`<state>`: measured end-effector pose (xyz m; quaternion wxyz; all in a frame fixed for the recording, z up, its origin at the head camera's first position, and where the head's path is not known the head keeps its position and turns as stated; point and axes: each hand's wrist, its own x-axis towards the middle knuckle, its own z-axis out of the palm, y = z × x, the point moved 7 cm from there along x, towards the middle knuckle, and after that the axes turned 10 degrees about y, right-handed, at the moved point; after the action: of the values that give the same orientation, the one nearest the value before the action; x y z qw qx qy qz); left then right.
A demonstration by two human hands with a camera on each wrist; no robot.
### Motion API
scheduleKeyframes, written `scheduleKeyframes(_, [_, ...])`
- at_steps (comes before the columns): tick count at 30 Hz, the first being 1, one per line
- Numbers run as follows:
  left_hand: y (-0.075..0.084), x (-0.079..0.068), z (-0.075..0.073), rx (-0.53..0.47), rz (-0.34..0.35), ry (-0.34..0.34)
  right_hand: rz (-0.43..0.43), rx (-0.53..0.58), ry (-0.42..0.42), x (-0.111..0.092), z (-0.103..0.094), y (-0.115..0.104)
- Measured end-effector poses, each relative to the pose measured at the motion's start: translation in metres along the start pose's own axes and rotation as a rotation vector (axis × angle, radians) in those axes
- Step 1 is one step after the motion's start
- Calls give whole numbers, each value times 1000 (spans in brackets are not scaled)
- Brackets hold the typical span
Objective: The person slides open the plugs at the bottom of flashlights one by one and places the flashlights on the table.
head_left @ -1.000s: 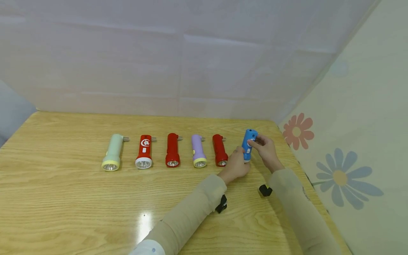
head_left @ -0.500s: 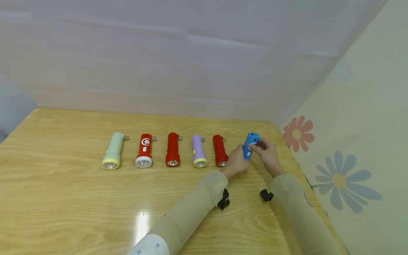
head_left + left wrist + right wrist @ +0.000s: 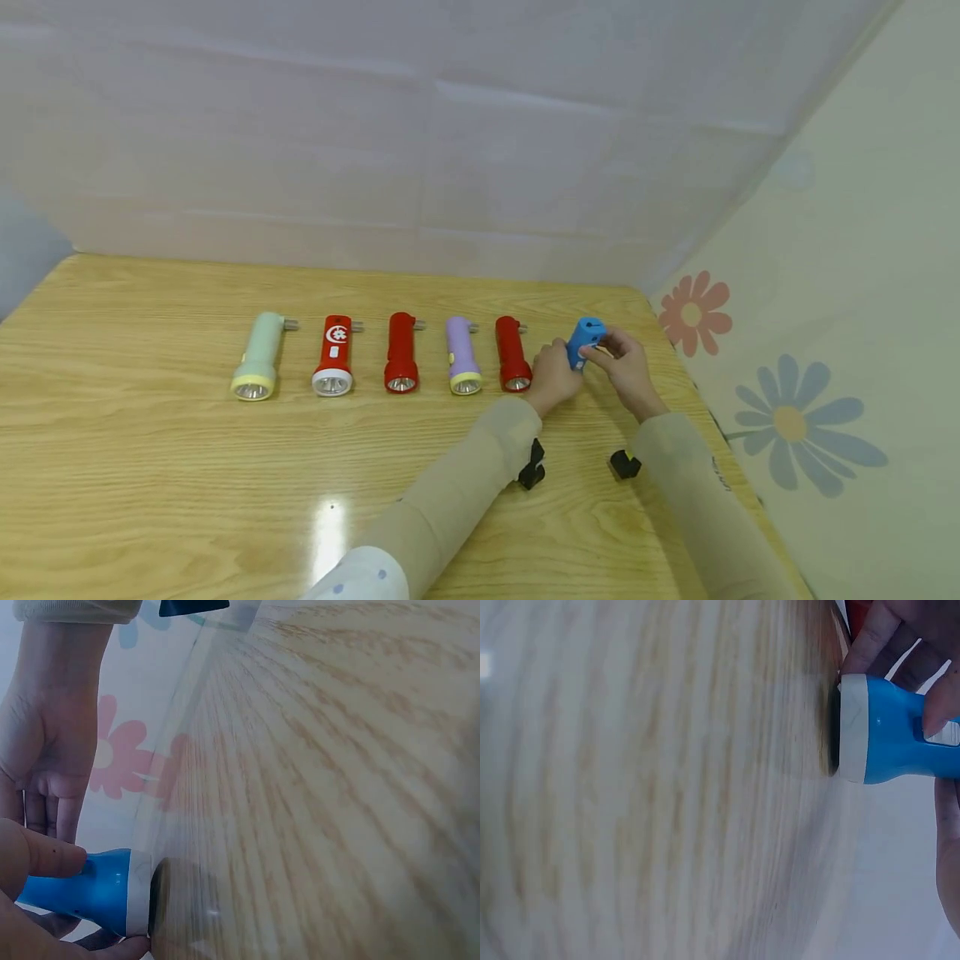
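Both hands hold a blue flashlight (image 3: 585,340) over the right part of the table. It stands nearly upright, with its tail end up and its lamp end down. In the right wrist view, the white-rimmed lamp end (image 3: 853,727) faces the wood; whether it touches cannot be told. My left hand (image 3: 553,379) grips the lower body, its thumb at the pale switch (image 3: 943,733). Around the upper part, the fingers and thumb of my right hand (image 3: 628,371) hold from the right side. The left wrist view shows the flashlight's blue body (image 3: 105,892) between left thumb and fingers.
Left of the hands lies a row of flashlights: pale green (image 3: 259,354), red with a white rim (image 3: 333,350), plain red (image 3: 401,350), purple (image 3: 462,354) and another red (image 3: 512,354). Prongs stick out at their tails. A flower-print wall (image 3: 795,250) borders the table's right edge.
The blue flashlight has tipped so its tail end faces the head camera more, and that end sits slightly lower. Both hands keep hold of it. The row of flashlights stays in place.
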<state>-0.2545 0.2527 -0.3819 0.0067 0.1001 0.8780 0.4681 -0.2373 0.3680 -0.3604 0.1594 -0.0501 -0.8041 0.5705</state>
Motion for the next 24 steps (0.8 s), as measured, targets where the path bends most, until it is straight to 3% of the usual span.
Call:
scheduleKeyframes(13, [2, -2, 2, 126, 76, 16, -29, 53, -69, -4, -1, -10])
scheduleKeyframes(20, [4, -2, 2, 202, 51, 26, -110, 19, 24, 3, -11, -26])
scheduleKeyframes(24, [2, -2, 5, 221, 46, 15, -139, -57, 95, 5, -14, -34])
